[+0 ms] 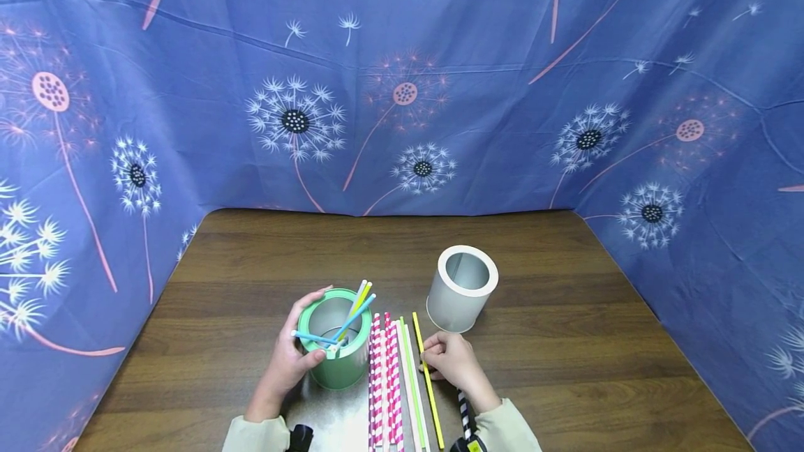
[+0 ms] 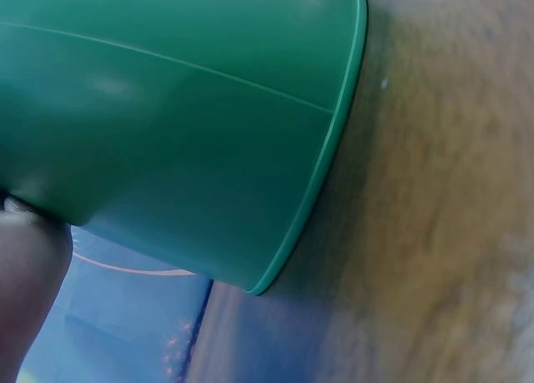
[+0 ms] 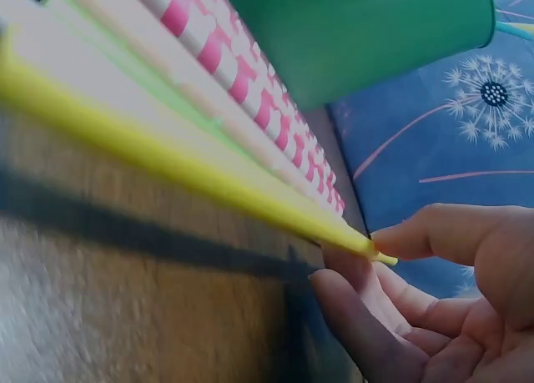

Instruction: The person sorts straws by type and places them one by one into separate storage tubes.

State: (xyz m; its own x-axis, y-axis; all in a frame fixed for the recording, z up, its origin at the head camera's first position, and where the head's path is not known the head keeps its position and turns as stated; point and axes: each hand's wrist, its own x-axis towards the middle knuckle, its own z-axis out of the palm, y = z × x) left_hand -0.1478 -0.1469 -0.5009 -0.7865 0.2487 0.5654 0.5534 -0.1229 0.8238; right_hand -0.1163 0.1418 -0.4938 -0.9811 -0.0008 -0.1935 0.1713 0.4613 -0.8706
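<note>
My left hand [image 1: 285, 361] holds a green can [image 1: 339, 374] by its side and rim, thumb at the front and fingers around the far left. Blue, yellow and white straws lean inside that can. In the left wrist view the can's green wall [image 2: 192, 141] fills much of the picture, its base rim near the wooden surface. Between thumb and fingertips, my right hand [image 1: 457, 366] pinches a yellow straw [image 1: 433, 400]. The right wrist view shows this yellow straw [image 3: 192, 174] slanting above its shadow. Just left of it lie pink-and-white striped straws [image 1: 396, 396], with a light green straw [image 1: 411, 382] and pale ones.
A white can [image 1: 452, 309] stands beyond my right hand. A black-and-white striped straw [image 1: 464, 413] lies partly hidden by my right wrist. The wooden table [image 1: 565, 340] ends at a blue dandelion-print cloth [image 1: 490, 138] behind and at the sides.
</note>
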